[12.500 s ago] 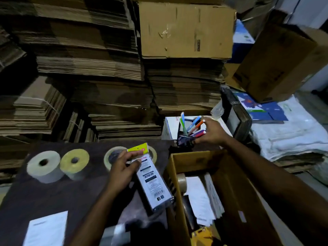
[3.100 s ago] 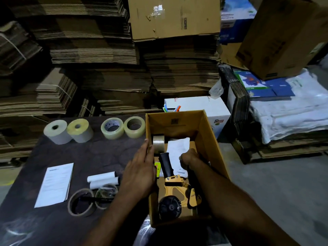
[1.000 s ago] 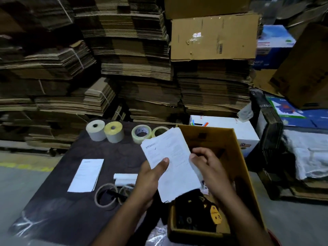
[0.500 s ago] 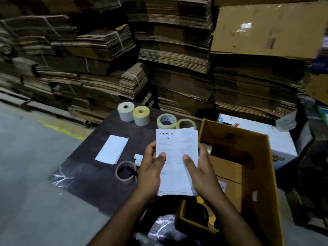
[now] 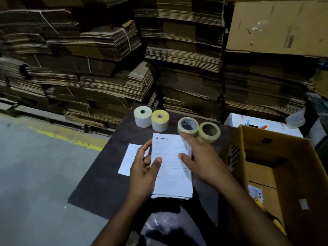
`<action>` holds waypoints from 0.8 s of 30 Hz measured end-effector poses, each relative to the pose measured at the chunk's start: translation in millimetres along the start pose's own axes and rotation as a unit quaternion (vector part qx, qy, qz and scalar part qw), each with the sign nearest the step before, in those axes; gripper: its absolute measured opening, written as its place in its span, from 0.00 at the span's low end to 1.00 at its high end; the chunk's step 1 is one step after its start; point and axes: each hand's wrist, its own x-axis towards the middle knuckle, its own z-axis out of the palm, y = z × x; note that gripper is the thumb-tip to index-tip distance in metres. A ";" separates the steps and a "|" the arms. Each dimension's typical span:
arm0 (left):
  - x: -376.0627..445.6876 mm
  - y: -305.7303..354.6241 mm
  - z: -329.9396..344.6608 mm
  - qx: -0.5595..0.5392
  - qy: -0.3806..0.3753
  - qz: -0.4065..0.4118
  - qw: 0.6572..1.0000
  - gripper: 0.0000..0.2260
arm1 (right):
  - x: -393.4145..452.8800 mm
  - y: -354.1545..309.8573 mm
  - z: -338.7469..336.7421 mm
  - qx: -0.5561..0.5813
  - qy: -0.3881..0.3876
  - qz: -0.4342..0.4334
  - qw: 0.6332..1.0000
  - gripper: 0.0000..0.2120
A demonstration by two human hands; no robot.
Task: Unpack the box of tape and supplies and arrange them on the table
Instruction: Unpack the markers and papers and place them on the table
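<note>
A stack of white printed sheets [image 5: 171, 174] hangs over the dark table [image 5: 99, 183]. My left hand [image 5: 144, 172] grips its left edge with the thumb on top. My right hand [image 5: 199, 158] touches its right edge, fingers spread and blurred. The open cardboard box [image 5: 291, 167] stands at the right; a yellow item [image 5: 257, 196] shows inside. At the table's far edge stand a white label roll [image 5: 142, 116], a yellow label roll [image 5: 160, 120] and two tape rolls [image 5: 188, 126] [image 5: 209, 132]. Another white sheet [image 5: 128, 159] lies flat left of my hands.
Tall stacks of flattened cardboard [image 5: 159, 50] rise behind the table. A white box with coloured pens [image 5: 262, 126] sits behind the cardboard box. Grey floor with a yellow line [image 5: 67, 139] lies to the left. Crumpled plastic [image 5: 159, 226] is at the table's near edge.
I lifted the sheets out of the box and carried them left over the table. The view turned left; the loose tape rings are now hidden behind my hands.
</note>
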 end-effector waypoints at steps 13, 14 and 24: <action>59.7 -53.4 -113.0 -0.020 -0.012 -0.045 0.999 0.23 | 44.3 -70.9 123.2 0.241 -0.013 0.264 0.934 0.23; 60.7 -61.1 -115.8 -0.005 -0.014 -0.044 0.999 0.24 | 40.3 -76.3 141.3 0.261 -0.012 0.277 0.925 0.17; 93.2 -110.3 -150.9 0.063 -0.045 -0.076 0.994 0.21 | 72.3 -60.1 211.7 0.236 -0.024 0.337 0.911 0.11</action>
